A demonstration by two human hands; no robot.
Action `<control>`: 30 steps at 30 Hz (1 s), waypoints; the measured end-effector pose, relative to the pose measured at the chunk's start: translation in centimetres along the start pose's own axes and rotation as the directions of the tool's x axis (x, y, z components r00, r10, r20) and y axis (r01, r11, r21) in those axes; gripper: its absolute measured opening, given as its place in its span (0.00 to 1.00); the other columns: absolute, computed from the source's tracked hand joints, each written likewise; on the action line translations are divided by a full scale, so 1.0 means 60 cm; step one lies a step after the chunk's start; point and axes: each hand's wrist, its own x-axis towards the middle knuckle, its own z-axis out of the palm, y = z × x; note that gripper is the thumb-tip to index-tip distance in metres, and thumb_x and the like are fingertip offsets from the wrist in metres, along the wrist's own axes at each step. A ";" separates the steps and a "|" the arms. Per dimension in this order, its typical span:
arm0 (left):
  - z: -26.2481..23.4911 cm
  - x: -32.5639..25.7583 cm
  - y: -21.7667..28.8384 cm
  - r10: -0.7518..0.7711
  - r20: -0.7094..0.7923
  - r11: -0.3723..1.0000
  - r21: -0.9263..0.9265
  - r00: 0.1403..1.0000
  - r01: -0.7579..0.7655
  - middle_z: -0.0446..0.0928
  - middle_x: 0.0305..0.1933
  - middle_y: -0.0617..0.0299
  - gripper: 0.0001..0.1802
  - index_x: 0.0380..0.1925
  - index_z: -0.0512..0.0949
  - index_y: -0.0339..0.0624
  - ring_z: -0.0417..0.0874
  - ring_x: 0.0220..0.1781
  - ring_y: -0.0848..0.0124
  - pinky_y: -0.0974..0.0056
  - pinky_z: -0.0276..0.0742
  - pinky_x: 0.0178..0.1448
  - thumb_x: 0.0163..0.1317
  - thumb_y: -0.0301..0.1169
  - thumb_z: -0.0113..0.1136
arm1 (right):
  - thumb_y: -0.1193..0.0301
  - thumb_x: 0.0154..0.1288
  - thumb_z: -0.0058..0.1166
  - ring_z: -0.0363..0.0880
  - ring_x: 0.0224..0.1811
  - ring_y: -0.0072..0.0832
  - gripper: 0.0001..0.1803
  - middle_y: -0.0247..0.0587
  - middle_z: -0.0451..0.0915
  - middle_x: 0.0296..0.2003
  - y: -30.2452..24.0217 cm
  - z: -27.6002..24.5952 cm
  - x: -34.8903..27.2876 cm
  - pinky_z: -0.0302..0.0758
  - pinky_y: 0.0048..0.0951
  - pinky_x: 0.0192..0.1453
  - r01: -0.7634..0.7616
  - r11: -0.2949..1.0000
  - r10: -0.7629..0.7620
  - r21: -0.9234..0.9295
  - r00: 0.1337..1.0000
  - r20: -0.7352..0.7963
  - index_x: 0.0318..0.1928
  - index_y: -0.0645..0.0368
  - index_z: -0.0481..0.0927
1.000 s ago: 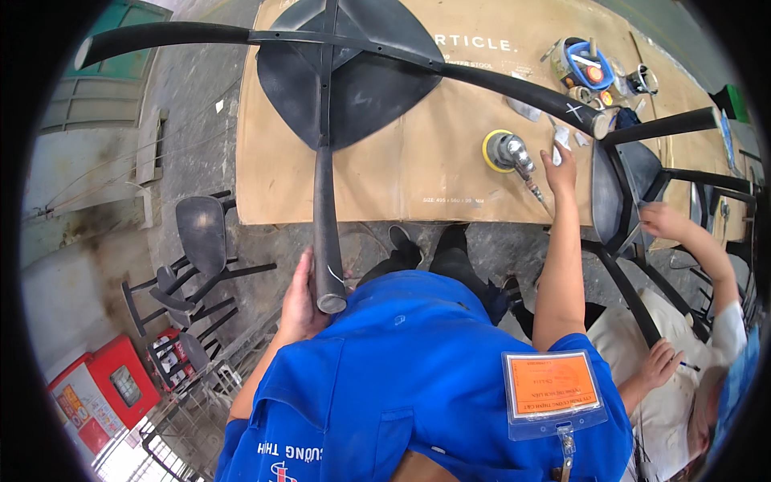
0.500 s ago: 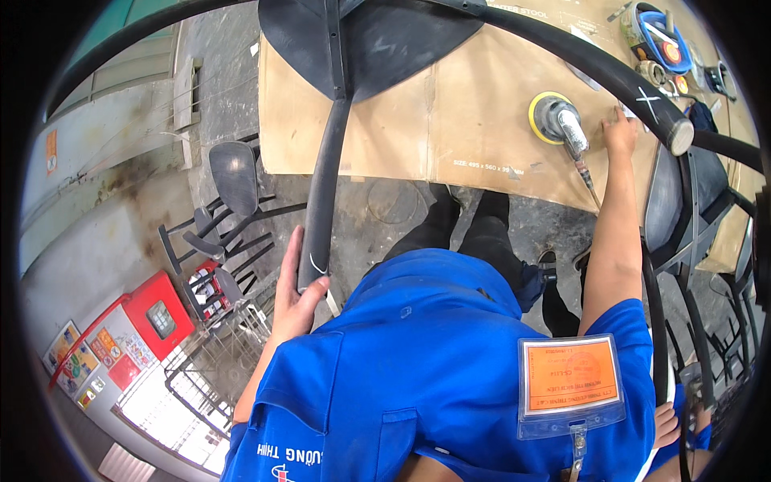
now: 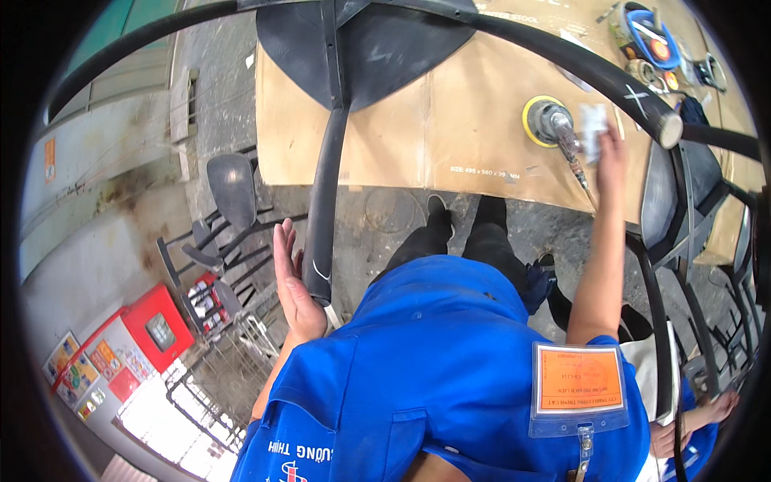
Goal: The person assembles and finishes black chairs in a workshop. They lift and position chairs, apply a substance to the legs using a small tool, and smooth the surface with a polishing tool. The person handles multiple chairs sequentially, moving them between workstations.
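Note:
An upturned black chair lies with its seat [image 3: 377, 52] on a cardboard-covered table [image 3: 361, 153]. One chair leg [image 3: 326, 209] points toward me, with a white curved mark near its tip. Beside that tip is my left hand [image 3: 299, 285], open, its fingers stretched out and its palm edge close to the leg. My right hand [image 3: 610, 165] is raised over the table's right side, its fingers closed on a small white piece [image 3: 593, 130] that is smeared by motion; its material cannot be made out. Left of it rests a round sander [image 3: 550, 122] with a yellow pad rim.
A blue basket [image 3: 654, 40] of tools stands at the far right, near tape rolls [image 3: 711, 72]. More black chairs stand left [image 3: 231, 189] and right [image 3: 665, 193]. A co-worker's hands [image 3: 675, 434] show at lower right. A red cabinet [image 3: 161, 325] is on the left wall.
My right hand has lifted from the tabletop and come left and nearer, now with the white piece. My left hand's fingers have come off the leg tip and straightened.

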 end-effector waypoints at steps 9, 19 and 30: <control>-0.001 0.015 -0.035 0.412 -0.052 0.908 -0.065 0.910 -0.415 0.42 0.73 0.41 0.46 0.70 0.40 0.37 0.44 0.75 0.51 0.47 0.36 0.72 0.65 0.61 0.31 | 0.84 0.46 0.49 0.60 0.67 0.46 0.40 0.52 0.58 0.65 -0.241 0.360 -0.466 0.65 0.40 0.64 0.474 0.808 -0.534 0.351 0.335 0.777 0.65 0.59 0.60; 0.007 0.022 -0.043 0.538 -0.094 0.825 -0.145 0.837 -0.547 0.45 0.73 0.46 0.41 0.70 0.41 0.41 0.46 0.75 0.55 0.49 0.38 0.72 0.68 0.57 0.29 | 0.90 0.42 0.44 0.50 0.72 0.46 0.46 0.50 0.54 0.68 -0.274 0.409 -0.523 0.57 0.42 0.70 0.359 0.831 -0.556 0.424 0.538 0.634 0.68 0.59 0.52; 0.009 0.019 -0.045 0.551 -0.083 0.809 -0.192 0.831 -0.556 0.46 0.72 0.41 0.37 0.69 0.42 0.39 0.48 0.74 0.51 0.47 0.39 0.73 0.69 0.53 0.28 | 0.91 0.41 0.48 0.44 0.73 0.47 0.50 0.52 0.48 0.69 -0.221 0.446 -0.531 0.51 0.40 0.74 0.263 0.849 -0.515 0.459 0.607 0.605 0.69 0.58 0.48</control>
